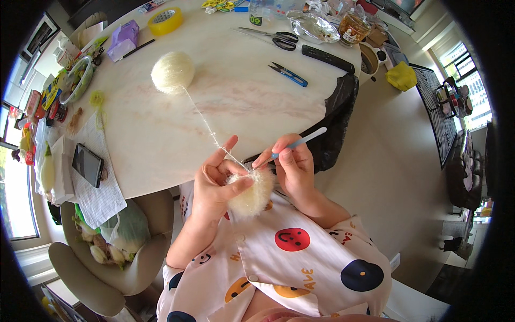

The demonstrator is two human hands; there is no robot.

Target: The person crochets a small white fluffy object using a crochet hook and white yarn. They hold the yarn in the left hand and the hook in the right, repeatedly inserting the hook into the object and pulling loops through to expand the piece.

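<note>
A fuzzy cream crocheted piece (250,197) is pinched in my left hand (219,183), near the table's front edge. My right hand (293,165) grips a crochet hook (301,141) with a blue-grey handle and a pale end; its metal tip meets the top of the piece. Cream yarn (203,117) runs from there over my left fingers to a fluffy yarn ball (173,72) on the marble-patterned table (141,133). Blue thread snips (289,74) and black-handled scissors (281,39) lie farther back on the right.
A black plastic bag (340,116) hangs over the table's right edge. Yellow tape (165,21), a purple tissue pack (124,38) and a black remote control (328,59) lie at the back. At left, a phone (87,165) rests on paper towel (96,201) beside food packages.
</note>
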